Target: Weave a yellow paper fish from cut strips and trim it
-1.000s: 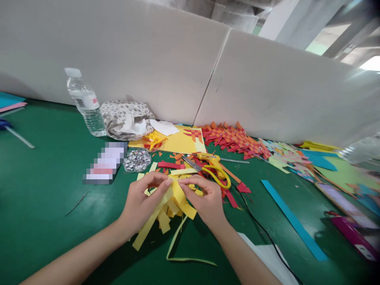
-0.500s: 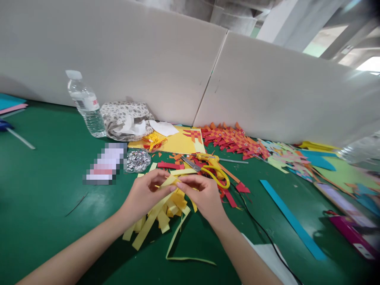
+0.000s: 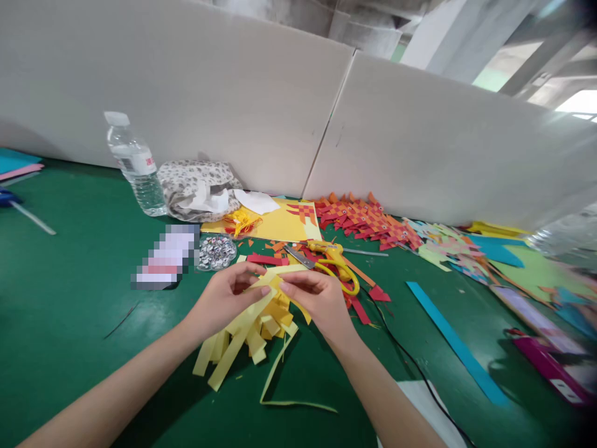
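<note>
Green table; on it, at back, red-orange woven pile, looks finished. Loose strips, yellow, heaped mid-table below hands, still unwoven. Left hand, right hand near each other, thumbs and fingers pinched on held strips between them, just above heap: pale and deeper yellow, flat, seemingly crossed or folded; joining looks barely begun.
</note>
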Motion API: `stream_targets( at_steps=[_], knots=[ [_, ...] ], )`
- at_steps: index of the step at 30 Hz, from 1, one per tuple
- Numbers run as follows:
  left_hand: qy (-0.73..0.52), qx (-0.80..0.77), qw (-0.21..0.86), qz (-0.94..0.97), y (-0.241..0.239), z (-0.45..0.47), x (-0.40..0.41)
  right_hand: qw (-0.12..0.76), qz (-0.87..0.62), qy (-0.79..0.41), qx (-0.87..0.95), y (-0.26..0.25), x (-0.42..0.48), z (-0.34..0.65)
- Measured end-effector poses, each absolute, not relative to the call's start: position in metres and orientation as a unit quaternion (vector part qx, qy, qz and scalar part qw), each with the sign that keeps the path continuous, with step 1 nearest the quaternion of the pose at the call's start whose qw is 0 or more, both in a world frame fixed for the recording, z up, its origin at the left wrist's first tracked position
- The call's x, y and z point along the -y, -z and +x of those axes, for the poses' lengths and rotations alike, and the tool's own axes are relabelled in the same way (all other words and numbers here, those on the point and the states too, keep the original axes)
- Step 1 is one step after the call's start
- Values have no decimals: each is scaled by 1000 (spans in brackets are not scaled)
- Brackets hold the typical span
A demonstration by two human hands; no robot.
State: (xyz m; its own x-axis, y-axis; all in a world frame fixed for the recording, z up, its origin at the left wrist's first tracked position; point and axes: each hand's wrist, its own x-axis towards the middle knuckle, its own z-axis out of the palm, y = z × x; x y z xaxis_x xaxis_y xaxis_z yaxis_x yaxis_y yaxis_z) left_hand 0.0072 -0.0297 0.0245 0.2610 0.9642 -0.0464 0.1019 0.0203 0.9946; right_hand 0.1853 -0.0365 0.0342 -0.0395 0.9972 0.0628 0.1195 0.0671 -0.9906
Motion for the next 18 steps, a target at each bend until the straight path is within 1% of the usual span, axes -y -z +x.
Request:
stream_targets(
  at_steps=[7,12,18],
  knots=[
    [-357,-432,572,599,-28,4,28,466,-495,-466,566,-27,38,182],
    [-338,-461,572,589,-25,5,26,486,-494,-442,569,-29,37,182],
    [-331,-459,607,558,-23,7,29,473,-489,-459,571,-28,38,181]
  ],
)
